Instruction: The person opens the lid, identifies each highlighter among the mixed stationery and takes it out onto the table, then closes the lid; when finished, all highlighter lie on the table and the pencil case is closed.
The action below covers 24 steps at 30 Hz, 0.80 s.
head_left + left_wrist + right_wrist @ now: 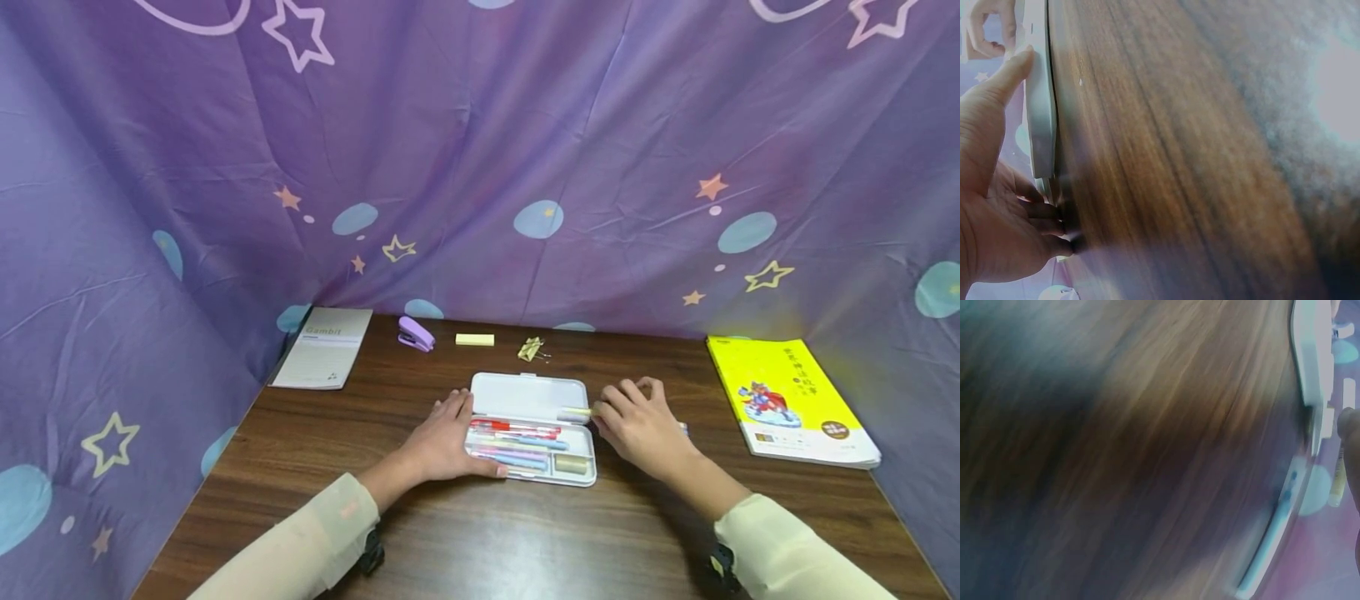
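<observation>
A white pencil case (589, 477) lies unfolded on the table, its lid (525, 392) tipped back. Red, blue and pale pens (517, 446) fill the long side of its tray, and a small khaki block (572, 463) sits in the short compartment. My left hand (446, 442) holds the case by its left end, thumb along the front edge, fingers beside the lid. Over the right edge, my right hand (641, 421) pinches a slim pen with a yellow part (1337, 481); its pale end overlaps the lid. A white-and-blue pen (1266, 547) lies on the table below that hand.
Along the back of the wooden table (465, 542) are a notebook (322, 348), a purple stapler (416, 333), a yellow sticky-note strip (475, 340) and gold binder clips (531, 349). A yellow book (787, 400) lies at right. Purple patterned cloth (450, 167) hangs behind.
</observation>
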Each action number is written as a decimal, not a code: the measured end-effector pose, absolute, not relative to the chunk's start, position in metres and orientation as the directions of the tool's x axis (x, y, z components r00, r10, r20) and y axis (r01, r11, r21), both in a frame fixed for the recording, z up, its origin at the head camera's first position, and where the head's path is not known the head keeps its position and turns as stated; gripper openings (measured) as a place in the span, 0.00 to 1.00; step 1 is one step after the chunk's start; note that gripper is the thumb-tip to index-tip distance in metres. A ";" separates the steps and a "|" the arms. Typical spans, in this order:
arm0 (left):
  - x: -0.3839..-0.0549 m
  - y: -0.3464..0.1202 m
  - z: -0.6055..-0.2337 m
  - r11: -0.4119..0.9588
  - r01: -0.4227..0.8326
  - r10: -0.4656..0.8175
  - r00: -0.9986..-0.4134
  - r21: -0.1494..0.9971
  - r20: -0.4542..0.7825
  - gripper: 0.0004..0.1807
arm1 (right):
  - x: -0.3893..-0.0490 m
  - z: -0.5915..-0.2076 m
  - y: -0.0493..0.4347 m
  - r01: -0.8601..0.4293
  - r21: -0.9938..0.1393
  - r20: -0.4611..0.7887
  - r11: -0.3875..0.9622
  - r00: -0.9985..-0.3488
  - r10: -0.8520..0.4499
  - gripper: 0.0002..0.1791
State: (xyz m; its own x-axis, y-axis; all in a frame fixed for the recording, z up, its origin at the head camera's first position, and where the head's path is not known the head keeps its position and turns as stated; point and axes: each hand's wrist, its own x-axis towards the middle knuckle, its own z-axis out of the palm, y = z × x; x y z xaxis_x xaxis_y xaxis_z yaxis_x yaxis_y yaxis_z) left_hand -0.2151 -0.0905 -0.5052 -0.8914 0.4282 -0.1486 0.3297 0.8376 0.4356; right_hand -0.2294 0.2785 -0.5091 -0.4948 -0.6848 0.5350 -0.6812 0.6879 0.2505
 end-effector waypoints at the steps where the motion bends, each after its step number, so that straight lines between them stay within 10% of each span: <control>1: -0.215 -0.091 -0.505 0.837 0.330 0.428 -0.892 0.437 -0.145 0.80 | -0.229 -0.510 0.282 -0.680 0.246 0.538 0.691 -0.497 -0.681 0.09; 11: -0.216 -0.091 -0.505 0.834 0.327 0.427 -0.893 0.445 -0.144 0.80 | -0.217 -0.515 0.316 -0.641 0.236 0.551 0.730 -0.531 -0.644 0.32; 24: -0.215 -0.090 -0.505 0.832 0.330 0.428 -0.893 0.445 -0.137 0.80 | -0.203 -0.527 0.347 -0.602 0.284 0.548 0.746 -0.537 -0.641 0.33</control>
State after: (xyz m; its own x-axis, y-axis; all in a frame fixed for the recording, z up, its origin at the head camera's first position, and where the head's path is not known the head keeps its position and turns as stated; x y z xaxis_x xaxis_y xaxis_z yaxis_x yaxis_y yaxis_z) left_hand -0.2153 -0.0896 -0.5048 -0.8934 0.4278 -0.1374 0.3302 0.8324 0.4450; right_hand -0.2032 0.3468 -0.5265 -0.5373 -0.6414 0.5476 -0.6021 0.7464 0.2835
